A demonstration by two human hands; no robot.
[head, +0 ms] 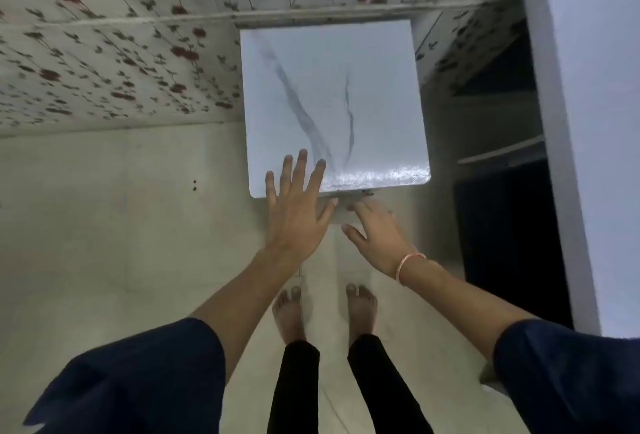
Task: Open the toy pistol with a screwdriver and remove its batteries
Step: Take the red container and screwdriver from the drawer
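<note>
At the near edge of the table top (332, 87), where both hands are, I cannot tell where the toy pistol is; this view does not show it. My left hand (294, 215) is over the top's near-left corner, palm down, fingers straight and spread wide, the fingertips over the white marbled surface and the thumb out past the near edge. Whether it presses on the top or only hovers, I cannot tell. My right hand (375, 236) is just beside it, lower and in front of the near edge, fingers stretched forward and loosely apart, pinching nothing. It is blurred, so I cannot make out finer detail. A thin bracelet (410, 265) circles its wrist. A small metal fitting (365, 193) shows under the near edge, just beyond the right fingertips.

Dark blue sleeves (145, 374) cover both upper arms. Below the hands, bare feet (289, 312) stand on a pale tiled floor (104, 225). The table's far edge meets a wall with floral paper (121, 52). To the right stands a tall white cabinet (588, 121), with a dark recess (502, 225) between it and the table.
</note>
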